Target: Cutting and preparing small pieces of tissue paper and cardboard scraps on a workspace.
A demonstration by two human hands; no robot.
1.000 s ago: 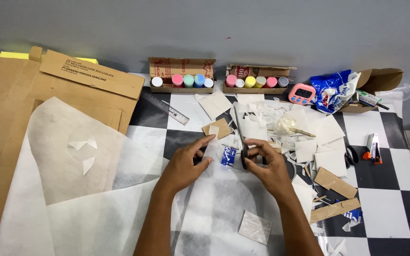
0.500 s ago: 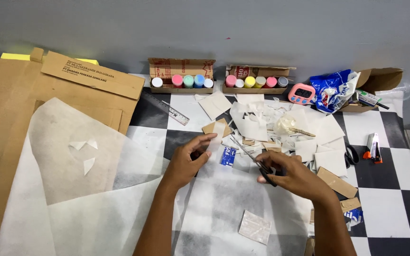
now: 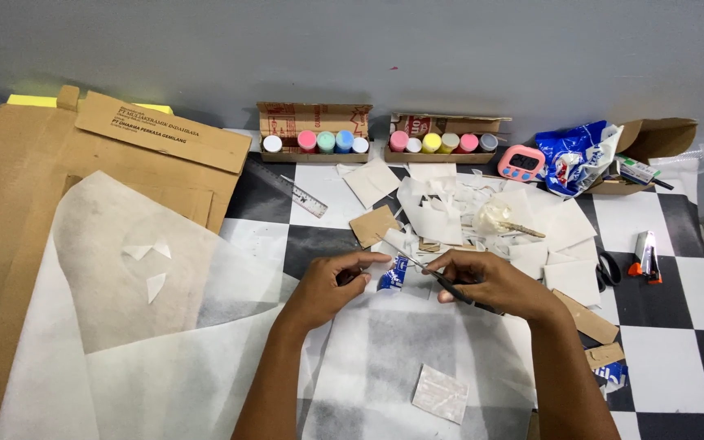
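1. The left hand (image 3: 329, 285) reached in palm-down, fingertips pinching a small blue-and-white packet (image 3: 393, 275) over the white sheet (image 3: 205, 358).
2. The right hand (image 3: 495, 281) curled closed around scissors (image 3: 442, 281), blades pointing at the packet.

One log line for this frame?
left hand: holds blue-white piece | right hand: scissors, blades at piece | surface: white sheet

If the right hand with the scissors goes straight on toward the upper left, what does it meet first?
Probably the small blue-and-white piece that the left hand holds; the scissors in the right hand point at it. Depth is unclear.
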